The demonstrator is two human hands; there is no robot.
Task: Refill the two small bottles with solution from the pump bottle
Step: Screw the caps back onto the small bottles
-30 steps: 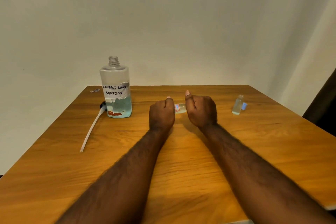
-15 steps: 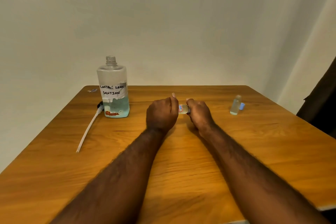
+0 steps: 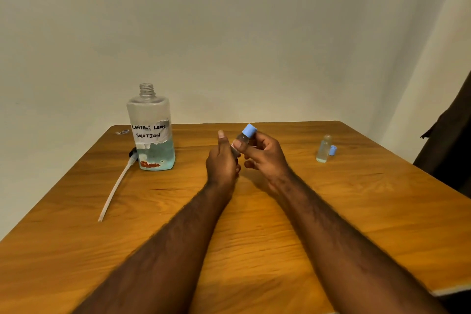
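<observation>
A small clear bottle [image 3: 241, 138] with a blue cap [image 3: 249, 130] is held above the wooden table [image 3: 280, 224], tilted to the right. My left hand [image 3: 222, 160] grips its body and my right hand [image 3: 265, 155] pinches it near the neck and cap. A second small bottle [image 3: 323, 149] stands uncapped at the right, its blue cap [image 3: 332, 150] lying beside it. The large pump bottle [image 3: 151, 130], labelled contact lens solution, stands open at the left, about a third full of bluish liquid.
The removed pump head with its long white tube [image 3: 116, 186] lies on the table left of the large bottle. A small scrap [image 3: 122, 132] sits near the far left corner. A dark cloth [image 3: 448, 148] hangs past the table's right edge.
Both hands have lifted the small capped bottle off the table and turned it from lying sideways to nearly upright, so its blue cap now shows.
</observation>
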